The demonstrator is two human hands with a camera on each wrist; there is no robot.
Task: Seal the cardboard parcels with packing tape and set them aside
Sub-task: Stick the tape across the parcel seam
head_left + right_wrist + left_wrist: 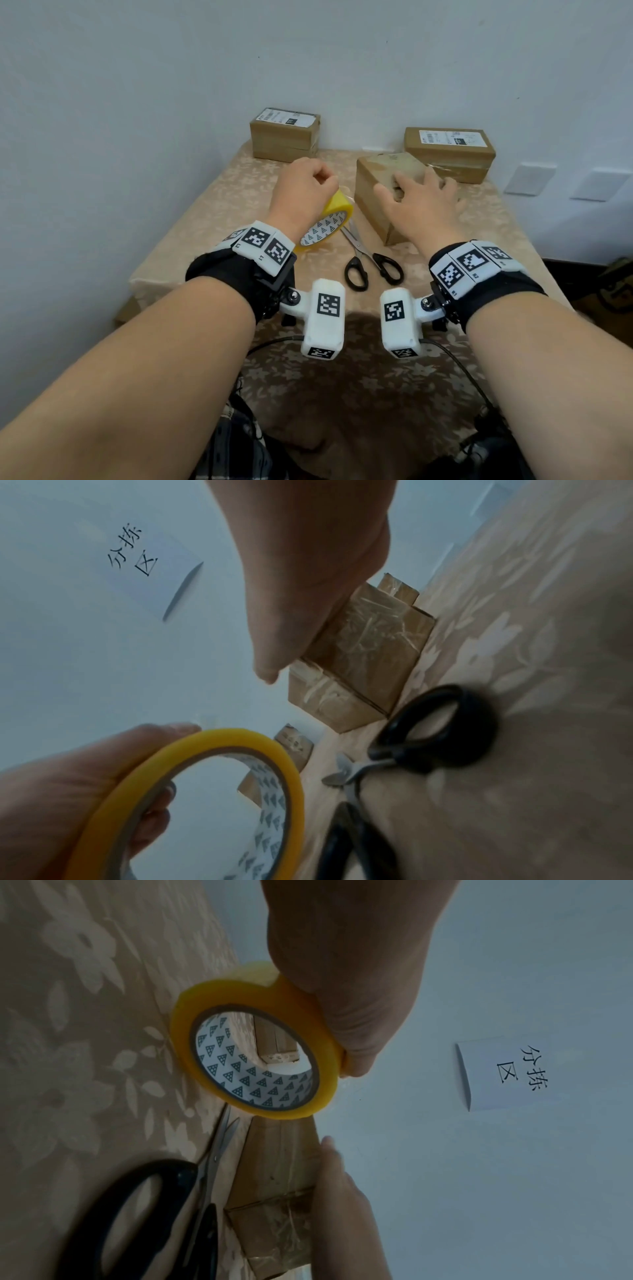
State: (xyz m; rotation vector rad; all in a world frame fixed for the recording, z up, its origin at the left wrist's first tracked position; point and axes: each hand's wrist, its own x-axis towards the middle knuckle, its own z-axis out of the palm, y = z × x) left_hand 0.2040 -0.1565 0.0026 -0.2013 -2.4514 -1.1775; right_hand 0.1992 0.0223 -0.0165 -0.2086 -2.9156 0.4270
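My left hand [306, 186] grips a yellow roll of packing tape [330, 219] by its rim and holds it on edge just above the table; the same roll [253, 1053] fills the left wrist view. To its right lies a brown cardboard parcel [373, 195] with old clear tape on it. My right hand [421, 202] rests on top of the parcel, fingers spread and straight, thumb off its near left side. In the right wrist view, the parcel [359, 664] sits under the right hand [301, 588], with the roll [212, 785] below.
Black-handled scissors [371, 262] lie on the beige floral tablecloth [205, 240] between my wrists, blades pointing toward the roll. Two labelled parcels stand against the wall, one back left [284, 138] and one back right [448, 152]. A paper sign [514, 1072] hangs on the wall.
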